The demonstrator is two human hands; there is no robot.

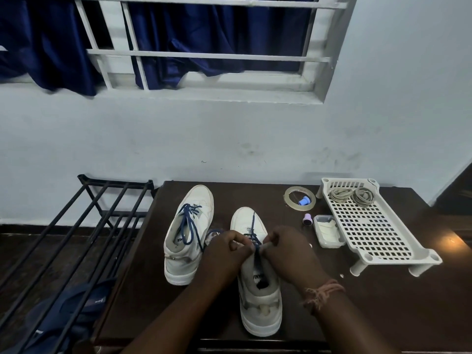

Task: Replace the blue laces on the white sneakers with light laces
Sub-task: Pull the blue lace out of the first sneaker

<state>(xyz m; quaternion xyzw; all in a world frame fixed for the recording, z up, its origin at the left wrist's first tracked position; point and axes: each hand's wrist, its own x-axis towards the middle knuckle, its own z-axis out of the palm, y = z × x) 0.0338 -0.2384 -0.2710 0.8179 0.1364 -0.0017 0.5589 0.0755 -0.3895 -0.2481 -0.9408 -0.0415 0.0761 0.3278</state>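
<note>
Two white sneakers stand on a dark wooden table, toes pointing away from me. The left sneaker is laced with a blue lace. Over the right sneaker, both my hands work at its blue lace. My left hand pinches the lace with curled fingers. My right hand pinches it from the other side. Two coils of light laces lie in a white perforated tray at the right.
A tape roll with a small blue cap inside lies behind a purple cap and a small clear box. A black metal rack stands left of the table, over blue cloth. A wall lies behind.
</note>
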